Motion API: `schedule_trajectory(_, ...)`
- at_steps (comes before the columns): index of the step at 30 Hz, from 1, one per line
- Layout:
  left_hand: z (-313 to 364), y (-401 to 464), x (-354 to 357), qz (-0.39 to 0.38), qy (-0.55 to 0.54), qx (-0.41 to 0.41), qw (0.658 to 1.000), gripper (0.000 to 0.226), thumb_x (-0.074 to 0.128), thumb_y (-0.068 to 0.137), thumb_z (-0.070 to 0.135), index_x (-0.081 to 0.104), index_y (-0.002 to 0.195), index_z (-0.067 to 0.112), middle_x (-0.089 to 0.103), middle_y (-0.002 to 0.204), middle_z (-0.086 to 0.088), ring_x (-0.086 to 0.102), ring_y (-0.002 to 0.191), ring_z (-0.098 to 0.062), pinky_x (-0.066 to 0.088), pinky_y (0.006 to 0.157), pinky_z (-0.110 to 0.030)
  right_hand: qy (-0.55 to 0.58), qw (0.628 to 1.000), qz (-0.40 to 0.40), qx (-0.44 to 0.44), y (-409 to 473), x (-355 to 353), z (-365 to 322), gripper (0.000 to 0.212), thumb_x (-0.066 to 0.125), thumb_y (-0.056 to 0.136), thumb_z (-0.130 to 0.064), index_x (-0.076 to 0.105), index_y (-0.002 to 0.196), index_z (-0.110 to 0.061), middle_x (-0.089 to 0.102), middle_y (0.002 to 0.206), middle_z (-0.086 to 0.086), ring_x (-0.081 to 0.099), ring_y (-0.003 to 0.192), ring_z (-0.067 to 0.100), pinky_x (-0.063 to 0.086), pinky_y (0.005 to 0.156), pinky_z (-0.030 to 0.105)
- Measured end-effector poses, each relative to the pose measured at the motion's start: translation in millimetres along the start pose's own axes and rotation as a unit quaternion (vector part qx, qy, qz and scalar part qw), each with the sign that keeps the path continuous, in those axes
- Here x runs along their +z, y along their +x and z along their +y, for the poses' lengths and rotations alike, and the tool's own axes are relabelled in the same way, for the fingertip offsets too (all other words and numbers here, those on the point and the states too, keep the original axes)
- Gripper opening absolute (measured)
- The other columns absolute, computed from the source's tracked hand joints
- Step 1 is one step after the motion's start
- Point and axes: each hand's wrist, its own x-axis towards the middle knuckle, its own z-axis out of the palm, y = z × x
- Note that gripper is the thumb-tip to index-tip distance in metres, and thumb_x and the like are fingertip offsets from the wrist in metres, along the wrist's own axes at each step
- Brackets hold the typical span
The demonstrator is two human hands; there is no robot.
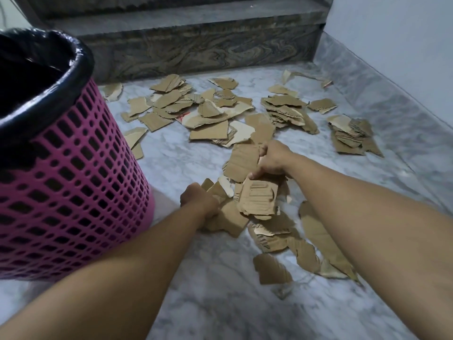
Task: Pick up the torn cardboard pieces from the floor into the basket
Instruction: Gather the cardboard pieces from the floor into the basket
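A single wide-angle head-mounted view looks forward and steeply down at the marble floor from close range. Both forearms enter from the bottom edge. The step spans the top; the basket fills the left edge.

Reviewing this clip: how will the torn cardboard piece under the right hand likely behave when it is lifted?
The torn cardboard piece under the right hand looks flat and corrugated, so it is probably light and fairly stiff. Its ragged, peeled surface suggests it may bend or shed scraps. Overlapping pieces could slide off when lifted.
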Motion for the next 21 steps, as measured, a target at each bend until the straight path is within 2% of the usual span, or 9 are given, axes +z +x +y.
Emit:
schedule_trajectory(2,1,-8,-11,-0.020,0.001,0.008,1.000,0.048,0.077,0.074,0.023,0.056,0.113,0.005,0.061,0.116,-0.011,0.058,0.109,-0.029,0.049,0.081,-0.031,0.048,0.999,-0.003,-0.018,-7,-8,-4,0.055,0.093,0.060,-0.015,0.044,0.084,-0.020,0.053,0.086,-0.002,0.050,0.083,0.019,0.037,0.055,0.026)
schedule_trajectory(4,9,-17,-30,-0.046,0.027,0.031,0.998,0.048,0.078,0.072,0.019,0.057,0.112,0.004,0.061,0.112,-0.012,0.060,0.103,-0.030,0.049,0.073,-0.032,0.077,0.996,-0.004,-0.038,-19,-21,-11,0.056,0.093,0.059,-0.011,0.044,0.085,-0.020,0.053,0.084,-0.001,0.049,0.076,0.016,0.037,0.053,0.025)
schedule_trajectory(7,29,-28,-69,-0.082,0.083,0.055,0.992,0.048,0.080,0.070,0.014,0.056,0.110,0.003,0.062,0.106,-0.014,0.063,0.095,-0.029,0.053,0.071,-0.033,0.091,0.994,0.005,-0.056,-41,-49,-29,0.056,0.093,0.058,-0.008,0.043,0.082,-0.020,0.055,0.084,0.001,0.050,0.076,0.019,0.038,0.052,0.025)
schedule_trajectory(9,46,-35,-100,-0.097,0.139,0.066,0.983,0.048,0.079,0.073,0.019,0.054,0.112,0.003,0.062,0.105,-0.012,0.064,0.091,-0.025,0.057,0.073,-0.030,0.100,0.993,0.013,-0.062,-59,-72,-46,0.055,0.092,0.059,-0.006,0.044,0.080,-0.020,0.055,0.084,0.002,0.053,0.075,0.018,0.041,0.050,0.023)
schedule_trajectory(12,80,-60,-153,-0.103,0.182,0.094,0.973,0.036,0.069,0.081,0.029,0.061,0.107,0.005,0.065,0.094,-0.007,0.060,0.071,-0.018,0.050,0.051,-0.021,0.101,0.993,0.021,-0.061,-90,-108,-81,0.051,0.090,0.062,-0.003,0.046,0.083,-0.019,0.056,0.081,0.004,0.054,0.069,0.016,0.040,0.041,0.015)
schedule_trajectory(13,90,-68,-166,-0.103,0.188,0.111,0.970,0.034,0.065,0.084,0.032,0.066,0.106,0.006,0.068,0.094,-0.008,0.059,0.069,-0.018,0.050,0.049,-0.022,0.100,0.993,0.024,-0.063,-99,-117,-91,0.050,0.088,0.064,0.000,0.045,0.082,-0.018,0.056,0.077,0.004,0.054,0.063,0.014,0.037,0.036,0.012)
schedule_trajectory(15,107,-83,-208,-0.123,0.199,0.126,0.964,0.033,0.066,0.086,0.029,0.068,0.107,0.004,0.070,0.100,-0.010,0.064,0.078,-0.021,0.057,0.068,-0.030,0.104,0.992,0.030,-0.073,-121,-140,-125,0.048,0.084,0.067,0.006,0.044,0.078,-0.017,0.055,0.070,0.005,0.058,0.048,0.012,0.036,0.033,0.009)
schedule_trajectory(18,121,-94,-277,-0.145,0.077,0.113,0.980,0.040,0.079,0.075,0.007,0.063,0.110,-0.006,0.068,0.108,-0.020,0.068,0.095,-0.034,0.057,0.086,-0.045,0.146,0.985,0.023,-0.086,-151,-167,-182,0.043,0.079,0.071,0.013,0.046,0.079,-0.015,0.060,0.069,0.008,0.062,0.037,0.009,0.043,0.033,0.016)
schedule_trajectory(21,112,-104,-340,-0.129,0.041,0.108,0.985,0.055,0.084,0.066,0.000,0.061,0.116,0.000,0.063,0.117,-0.020,0.064,0.103,-0.042,0.053,0.088,-0.058,0.128,0.986,-0.001,-0.103,-173,-173,-238,0.038,0.078,0.072,0.011,0.050,0.081,-0.014,0.068,0.058,0.007,0.068,0.043,0.017,0.050,0.034,0.029)
